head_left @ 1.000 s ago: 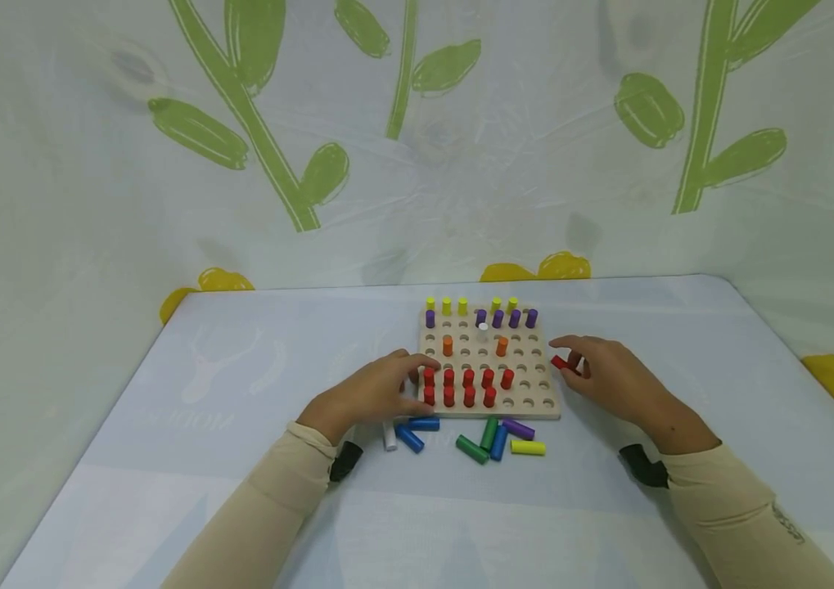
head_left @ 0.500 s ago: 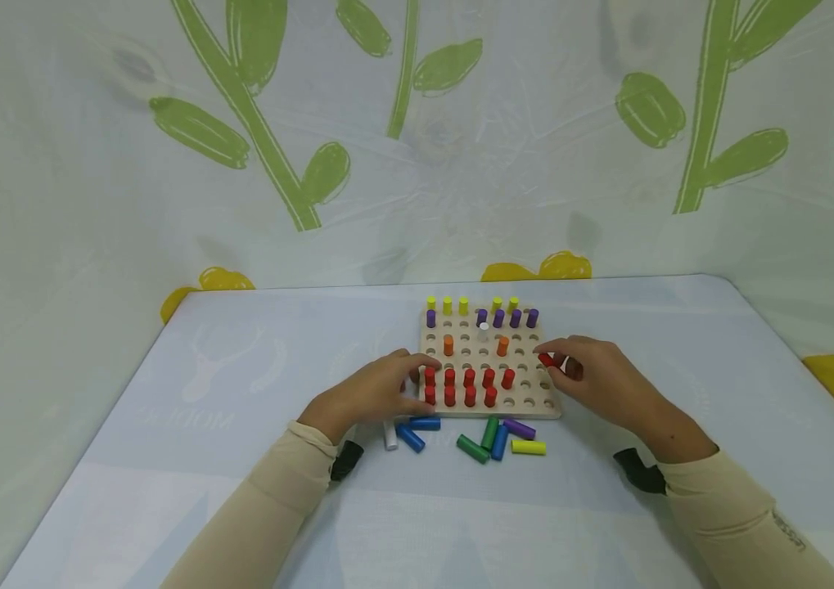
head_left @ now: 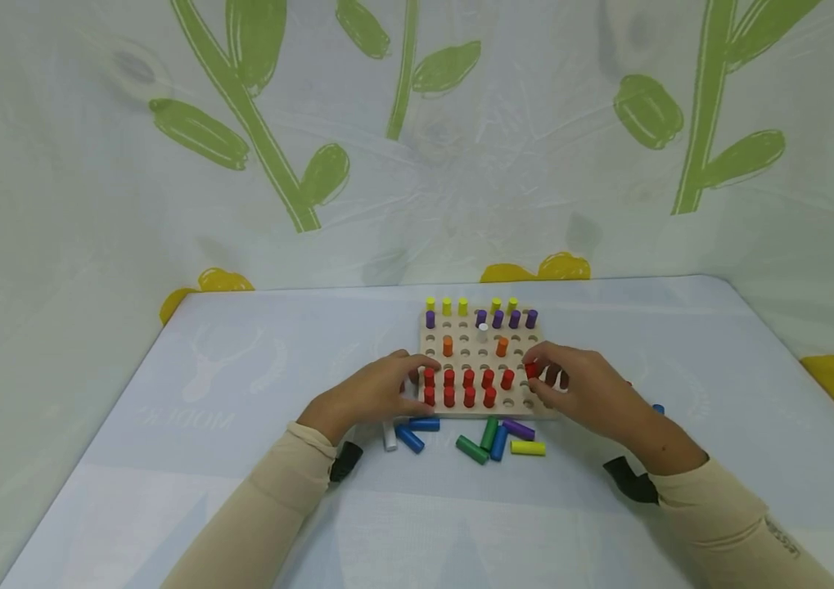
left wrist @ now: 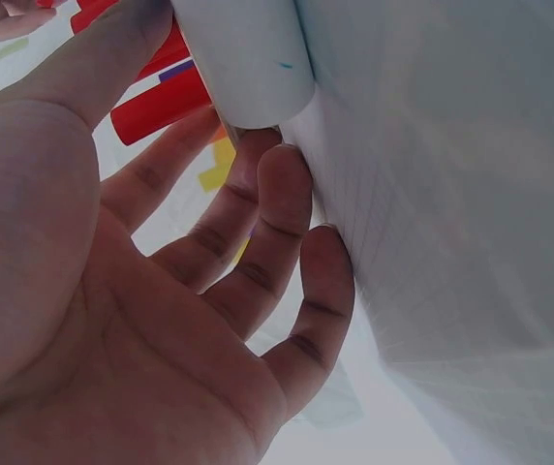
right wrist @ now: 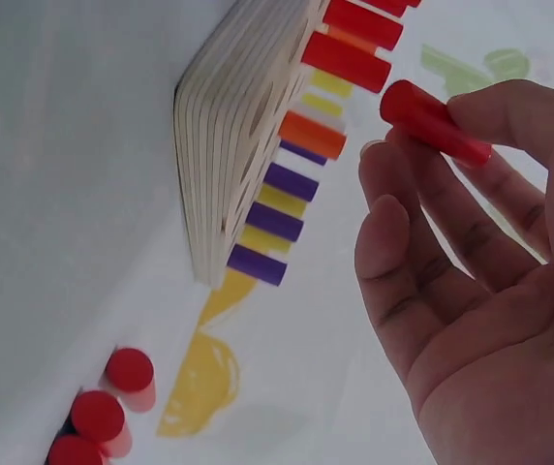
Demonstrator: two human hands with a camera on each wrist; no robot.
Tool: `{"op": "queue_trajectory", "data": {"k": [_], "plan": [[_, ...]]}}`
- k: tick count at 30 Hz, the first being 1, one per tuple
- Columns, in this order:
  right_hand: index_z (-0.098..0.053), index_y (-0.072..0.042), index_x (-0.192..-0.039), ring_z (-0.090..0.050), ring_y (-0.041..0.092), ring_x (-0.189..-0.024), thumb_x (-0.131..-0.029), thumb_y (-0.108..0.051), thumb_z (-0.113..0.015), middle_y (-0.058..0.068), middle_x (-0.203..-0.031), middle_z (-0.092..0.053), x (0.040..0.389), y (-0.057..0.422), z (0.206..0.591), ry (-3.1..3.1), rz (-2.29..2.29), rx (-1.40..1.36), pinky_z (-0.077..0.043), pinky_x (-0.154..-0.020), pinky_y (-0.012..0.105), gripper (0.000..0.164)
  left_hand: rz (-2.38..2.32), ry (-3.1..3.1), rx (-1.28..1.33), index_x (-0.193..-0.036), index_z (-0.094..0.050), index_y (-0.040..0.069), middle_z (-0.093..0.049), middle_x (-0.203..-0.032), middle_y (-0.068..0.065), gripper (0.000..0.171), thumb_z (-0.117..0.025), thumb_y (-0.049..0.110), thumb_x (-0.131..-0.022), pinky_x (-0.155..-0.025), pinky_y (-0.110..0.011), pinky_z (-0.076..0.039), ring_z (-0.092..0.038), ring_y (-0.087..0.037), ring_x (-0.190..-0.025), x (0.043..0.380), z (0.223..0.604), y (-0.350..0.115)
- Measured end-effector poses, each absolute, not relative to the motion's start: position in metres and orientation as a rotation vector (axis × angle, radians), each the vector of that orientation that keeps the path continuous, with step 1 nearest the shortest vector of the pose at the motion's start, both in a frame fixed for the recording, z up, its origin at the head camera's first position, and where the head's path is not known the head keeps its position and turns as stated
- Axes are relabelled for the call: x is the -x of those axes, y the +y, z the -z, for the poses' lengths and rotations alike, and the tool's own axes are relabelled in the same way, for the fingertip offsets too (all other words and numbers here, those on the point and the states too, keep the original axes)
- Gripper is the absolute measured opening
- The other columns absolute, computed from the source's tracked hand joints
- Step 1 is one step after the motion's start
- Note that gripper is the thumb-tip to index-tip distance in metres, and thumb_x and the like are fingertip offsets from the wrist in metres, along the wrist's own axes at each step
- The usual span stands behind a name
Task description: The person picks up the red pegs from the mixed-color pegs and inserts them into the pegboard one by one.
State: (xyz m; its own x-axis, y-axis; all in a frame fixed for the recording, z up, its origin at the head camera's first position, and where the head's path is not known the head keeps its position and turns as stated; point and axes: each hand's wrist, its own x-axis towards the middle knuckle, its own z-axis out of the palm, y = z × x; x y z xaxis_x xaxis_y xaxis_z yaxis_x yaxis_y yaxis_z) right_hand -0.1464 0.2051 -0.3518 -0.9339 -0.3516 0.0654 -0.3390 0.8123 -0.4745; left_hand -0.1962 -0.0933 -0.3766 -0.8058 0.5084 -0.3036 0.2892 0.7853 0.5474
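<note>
In the head view, a wooden pegboard (head_left: 493,411) bears two front rows of red pegs, a few orange pegs, one white peg (head_left: 483,329), and purple and yellow pegs at the back. My left hand (head_left: 368,388) holds the board's left front corner, thumb at the front and fingers along the side. A white peg (left wrist: 248,63) lies close to its fingertips in the left wrist view. Over the right part of the board, my right hand (head_left: 589,388) pinches a red peg (right wrist: 427,121) between thumb and fingers. That peg is tilted and out of the holes.
Loose blue (head_left: 409,438), green (head_left: 472,449), purple (head_left: 518,429) and yellow (head_left: 528,448) pegs lie in front of the board. A blue peg (head_left: 658,409) shows partly behind the right wrist. Several red pegs (right wrist: 130,370) appear low in the right wrist view.
My right hand has moved left with the red peg, from beside the board to over its right-hand holes. The left hand has stayed at the corner.
</note>
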Motion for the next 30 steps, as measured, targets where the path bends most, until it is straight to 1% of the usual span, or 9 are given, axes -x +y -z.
{"op": "queue_trajectory", "data": {"k": [8,11,15,19,30], "plan": [[-0.063,-0.014,-0.114,-0.06,0.011,-0.082,-0.089,-0.016,-0.075,-0.006,-0.088,-0.068,0.142,0.198,0.354,2.907,0.751,0.519,-0.053,-0.068,0.018,0.028,-0.694,2.528,-0.61,-0.144,-0.051,0.031,-0.058,-0.124,-0.001,0.067,-0.08,0.038,-0.084,-0.091,-0.034,-0.053,-0.056,-0.016,-0.097,0.196,0.377,-0.094],[-0.064,-0.014,-0.114,-0.062,0.01,-0.084,-0.089,-0.016,-0.076,-0.005,-0.091,-0.07,0.141,0.196,0.356,2.901,0.738,0.517,-0.055,-0.071,0.02,0.028,-0.695,2.526,-0.619,-0.144,-0.05,0.03,-0.058,-0.124,-0.001,0.067,-0.08,0.038,-0.084,-0.091,-0.034,-0.053,-0.056,-0.016,-0.097,0.196,0.377,-0.094],[-0.064,-0.014,-0.116,-0.065,0.01,-0.088,-0.09,-0.016,-0.074,-0.005,-0.096,-0.071,0.141,0.194,0.358,2.894,0.727,0.532,-0.058,-0.076,0.026,0.027,-0.695,2.533,-0.626,-0.144,-0.05,0.03,-0.058,-0.124,-0.001,0.067,-0.08,0.038,-0.085,-0.091,-0.034,-0.052,-0.056,-0.016,-0.097,0.197,0.377,-0.095],[-0.064,-0.014,-0.118,-0.066,0.01,-0.09,-0.091,-0.017,-0.073,-0.005,-0.098,-0.071,0.142,0.193,0.359,2.869,0.723,0.518,-0.059,-0.078,0.029,0.029,-0.697,2.532,-0.622,-0.144,-0.05,0.03,-0.058,-0.125,-0.001,0.067,-0.08,0.038,-0.085,-0.09,-0.034,-0.052,-0.056,-0.016,-0.097,0.196,0.376,-0.094],[-0.064,-0.016,-0.117,-0.066,0.008,-0.088,-0.092,-0.018,-0.073,-0.006,-0.096,-0.071,0.142,0.192,0.363,2.845,0.727,0.526,-0.058,-0.076,0.025,0.028,-0.689,2.534,-0.614,-0.144,-0.051,0.031,-0.058,-0.125,-0.001,0.067,-0.08,0.038,-0.084,-0.091,-0.035,-0.052,-0.056,-0.016,-0.098,0.197,0.378,-0.093]]}}
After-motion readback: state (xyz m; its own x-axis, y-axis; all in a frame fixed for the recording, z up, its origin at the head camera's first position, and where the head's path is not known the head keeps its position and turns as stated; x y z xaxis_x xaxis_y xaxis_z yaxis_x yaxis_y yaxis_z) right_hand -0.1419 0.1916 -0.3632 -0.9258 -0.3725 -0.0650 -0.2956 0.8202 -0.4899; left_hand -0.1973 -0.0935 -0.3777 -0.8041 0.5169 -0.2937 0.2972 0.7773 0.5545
